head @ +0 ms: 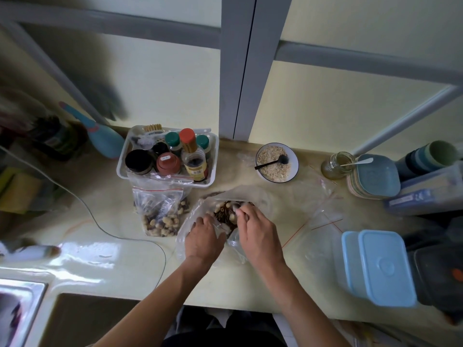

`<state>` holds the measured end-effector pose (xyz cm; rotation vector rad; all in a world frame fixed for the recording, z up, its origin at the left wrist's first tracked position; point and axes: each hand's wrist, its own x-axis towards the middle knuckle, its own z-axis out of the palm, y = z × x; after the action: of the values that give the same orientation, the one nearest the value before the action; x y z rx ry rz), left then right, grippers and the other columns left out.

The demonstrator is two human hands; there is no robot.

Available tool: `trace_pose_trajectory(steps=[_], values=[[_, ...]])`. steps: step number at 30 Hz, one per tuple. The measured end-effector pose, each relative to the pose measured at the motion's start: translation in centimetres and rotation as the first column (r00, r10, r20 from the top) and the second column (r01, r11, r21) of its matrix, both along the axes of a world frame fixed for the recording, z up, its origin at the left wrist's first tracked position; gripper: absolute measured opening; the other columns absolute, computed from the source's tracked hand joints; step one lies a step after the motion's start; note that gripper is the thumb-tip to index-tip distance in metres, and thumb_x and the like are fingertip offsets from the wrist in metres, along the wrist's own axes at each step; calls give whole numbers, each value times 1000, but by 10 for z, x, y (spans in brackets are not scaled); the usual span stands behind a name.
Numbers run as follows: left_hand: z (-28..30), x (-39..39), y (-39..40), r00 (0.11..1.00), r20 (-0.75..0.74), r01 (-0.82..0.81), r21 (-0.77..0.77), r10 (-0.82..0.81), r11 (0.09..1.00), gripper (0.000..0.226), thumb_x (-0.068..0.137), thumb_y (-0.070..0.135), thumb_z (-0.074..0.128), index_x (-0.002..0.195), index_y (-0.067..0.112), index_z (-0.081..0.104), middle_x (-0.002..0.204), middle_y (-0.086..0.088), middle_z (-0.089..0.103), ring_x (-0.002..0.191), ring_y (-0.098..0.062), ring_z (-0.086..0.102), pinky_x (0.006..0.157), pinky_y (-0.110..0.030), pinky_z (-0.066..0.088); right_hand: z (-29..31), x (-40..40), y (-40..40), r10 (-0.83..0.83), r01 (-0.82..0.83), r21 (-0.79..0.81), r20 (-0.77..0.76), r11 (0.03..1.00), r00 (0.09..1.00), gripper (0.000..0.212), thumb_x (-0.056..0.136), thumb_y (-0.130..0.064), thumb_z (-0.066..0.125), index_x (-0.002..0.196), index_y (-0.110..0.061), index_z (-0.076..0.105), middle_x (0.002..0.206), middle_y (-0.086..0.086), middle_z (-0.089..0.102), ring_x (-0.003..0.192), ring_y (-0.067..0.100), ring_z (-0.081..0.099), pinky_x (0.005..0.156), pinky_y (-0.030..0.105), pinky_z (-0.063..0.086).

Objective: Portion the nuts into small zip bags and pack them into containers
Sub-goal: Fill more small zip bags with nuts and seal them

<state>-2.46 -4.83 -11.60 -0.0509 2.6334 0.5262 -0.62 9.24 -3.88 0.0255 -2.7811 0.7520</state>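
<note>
Your left hand (204, 237) pinches the crinkled clear nut bag (226, 196); your right hand (258, 231) curls into its mouth, grip unclear. Glossy cream surface (125, 259).

No writing can be read anywhere. The yellow label on the clear bottle (195, 164) in the white basket (124, 169) carries dark marks too blurred to make out. The red lid (168, 160) beside it bears a small pale sticker, also unreadable. The blue box (411, 197) at the far right shows smeared white print.
</note>
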Motion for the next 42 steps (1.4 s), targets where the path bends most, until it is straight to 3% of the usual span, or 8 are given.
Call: trace_pose_trajectory(steps=[3, 7, 15, 19, 21, 24, 31, 42], values=[[-1, 0, -3, 999, 1, -37, -4, 37, 999, 58, 88, 46, 65, 132, 15, 44, 122, -4, 56, 113, -25, 59, 89, -39, 53, -5, 0, -4, -99, 123, -250, 105, 960, 990, 37, 104, -33, 37, 99, -9, 65, 88, 4, 68, 74, 21, 66, 68, 29, 52], [0, 1, -4, 998, 12, -57, -11, 57, 998, 60, 87, 46, 64, 133, 13, 42, 125, -6, 58, 115, -27, 60, 90, -40, 51, -12, -4, 1, -284, 351, -406, 217, 844, 934, 30, 107, -29, 42, 96, -14, 66, 71, -2, 71, 61, 1, 68, 63, 11, 49], [1, 1, -3, 1000, 17, -24, 22, 23, 999, 58, 89, 40, 63, 134, 12, 40, 131, -6, 54, 118, -27, 56, 90, -40, 51, -25, -6, 3, -268, 576, -706, 510, 412, 817, 28, 109, -24, 44, 99, -15, 68, 74, 8, 77, 74, 22, 78, 72, 33, 62], [0, 3, -1, 999, -19, 38, 59, -37, 998, 50, 90, 39, 62, 128, 15, 43, 127, -4, 56, 118, -26, 57, 87, -40, 51, -34, -8, 10, -181, 647, -761, 630, 49, 755, 31, 109, -20, 45, 108, 3, 65, 79, 17, 77, 78, 29, 77, 66, 29, 60], [1, 4, -2, 999, -11, 34, 50, -33, 998, 53, 90, 41, 62, 130, 14, 42, 127, -5, 57, 116, -27, 58, 85, -41, 52, -32, -8, 15, -155, 664, -747, 659, -29, 736, 32, 109, -20, 45, 108, 5, 66, 80, 18, 76, 76, 26, 77, 64, 27, 60], [-1, 4, -2, 1000, -12, 11, 50, -11, 999, 56, 90, 41, 63, 132, 14, 39, 129, -5, 59, 115, -28, 60, 82, -40, 51, -26, -7, 25, -160, 669, -743, 659, 16, 735, 34, 110, -22, 45, 104, 0, 69, 80, 19, 75, 73, 25, 76, 61, 25, 59], [-6, -1, -3, 999, -7, -38, 67, 39, 997, 57, 90, 40, 64, 134, 12, 40, 124, -8, 64, 113, -30, 62, 82, -41, 52, -11, -8, 52, -318, 661, -659, 579, 359, 751, 37, 108, -27, 44, 91, -14, 74, 66, 12, 71, 57, 20, 69, 53, 25, 48], [-12, -10, -8, 999, -52, 5, 305, 11, 952, 47, 85, 43, 74, 110, 18, 43, 107, -6, 65, 98, -29, 65, 73, -37, 51, 17, 9, 81, -270, 561, -664, 496, 494, 825, 39, 108, -31, 45, 85, -21, 75, 69, 13, 72, 57, 25, 67, 60, 35, 47]])
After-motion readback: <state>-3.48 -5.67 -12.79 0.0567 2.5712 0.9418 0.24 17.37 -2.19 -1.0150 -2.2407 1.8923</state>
